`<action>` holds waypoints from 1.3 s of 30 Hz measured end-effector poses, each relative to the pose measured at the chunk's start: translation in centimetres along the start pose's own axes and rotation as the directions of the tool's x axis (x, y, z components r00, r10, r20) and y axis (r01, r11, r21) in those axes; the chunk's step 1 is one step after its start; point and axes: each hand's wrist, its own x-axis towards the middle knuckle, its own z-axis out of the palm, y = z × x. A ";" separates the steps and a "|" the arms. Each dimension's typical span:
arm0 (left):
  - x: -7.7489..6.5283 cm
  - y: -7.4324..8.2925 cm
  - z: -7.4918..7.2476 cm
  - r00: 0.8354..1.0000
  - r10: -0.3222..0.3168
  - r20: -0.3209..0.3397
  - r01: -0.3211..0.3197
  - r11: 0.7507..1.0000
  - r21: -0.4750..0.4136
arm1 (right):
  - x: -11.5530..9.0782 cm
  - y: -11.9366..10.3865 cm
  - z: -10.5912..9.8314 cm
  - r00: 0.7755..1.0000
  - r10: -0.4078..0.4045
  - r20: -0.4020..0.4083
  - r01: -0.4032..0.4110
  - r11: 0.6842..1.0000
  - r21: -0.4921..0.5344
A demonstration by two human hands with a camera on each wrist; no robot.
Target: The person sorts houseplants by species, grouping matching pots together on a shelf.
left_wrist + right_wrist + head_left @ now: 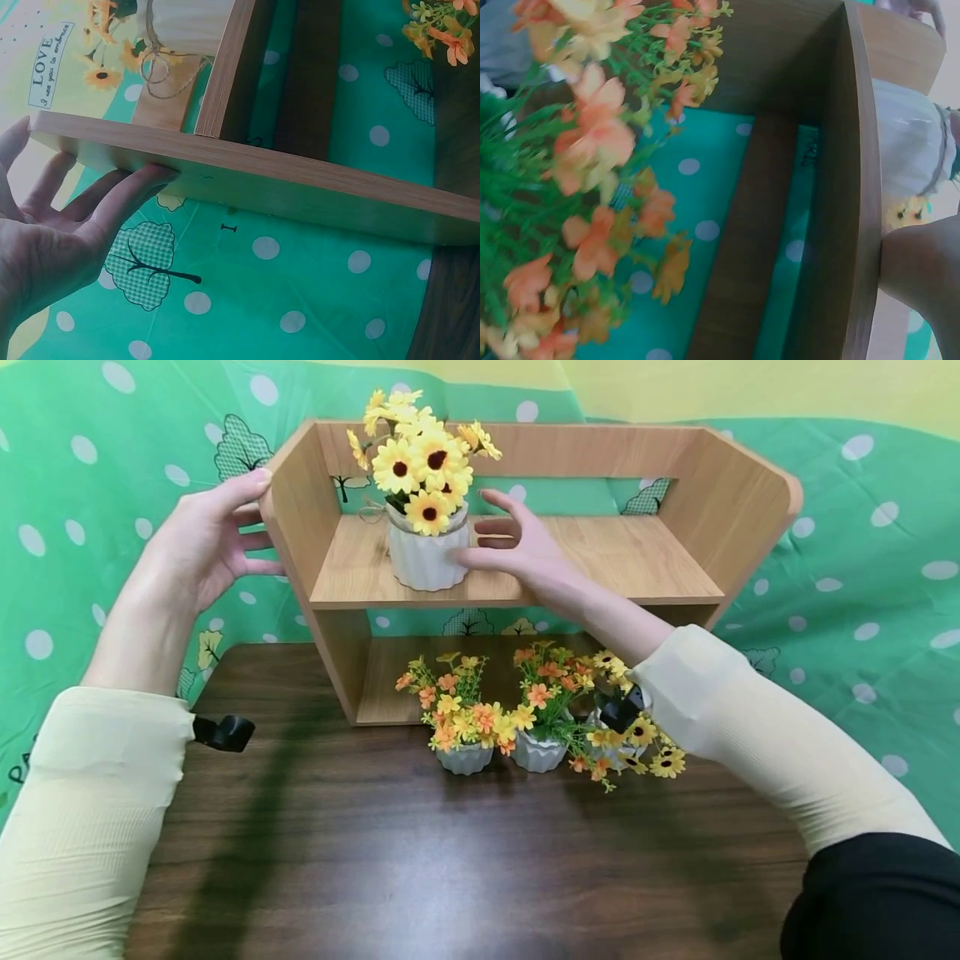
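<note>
On the upper board of a wooden shelf [660, 564] stands a white fluted pot [423, 556] holding yellow daisy-like flowers [416, 460]. Beside it is my right hand [525, 539], fingers spread and thumb at the pot's right side; whether the thumb touches cannot be made out. My left hand [210, 535] rests against the shelf's left side panel [303, 518], thumb at its front edge. The left wrist view shows the left fingers [124, 202] spread along the panel's outer face. In the right wrist view, the shelf board partly hides the right hand and the white pot [907, 139].
Several smaller potted flowers, including an orange and yellow one [465, 756], stand in front of the lower compartment, below my right forearm. The shelf stands at the back of a dark wooden table [360, 860]. Behind hangs a green dotted cloth [862, 552].
</note>
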 end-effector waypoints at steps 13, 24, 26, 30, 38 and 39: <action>0.0 0.1 0.1 1.000 -0.006 -0.011 0.006 1.000 0.008 | -3.2 0.9 -4.0 0.998 -0.009 0.063 0.004 0.997 0.075; -0.1 0.1 0.0 1.000 0.007 -0.005 -0.007 1.000 0.017 | -6.4 1.6 -6.8 0.996 -0.028 0.083 0.018 0.994 0.109; -0.1 0.1 0.0 1.000 0.009 -0.007 -0.009 1.000 0.019 | -6.9 1.8 -7.2 0.996 -0.038 0.083 0.027 0.991 0.129; -0.1 0.0 0.1 1.000 0.008 -0.004 -0.008 1.000 0.020 | -7.8 2.2 -8.0 0.995 -0.057 0.083 0.043 0.987 0.152; -0.1 0.1 0.1 1.000 0.005 -0.003 -0.005 1.000 0.017 | -9.1 2.6 -9.2 0.992 -0.102 0.078 0.085 0.978 0.192; -0.1 0.1 0.1 1.000 0.007 -0.003 -0.007 1.000 0.017 | -9.2 2.7 -9.3 0.991 -0.112 0.078 0.095 0.975 0.200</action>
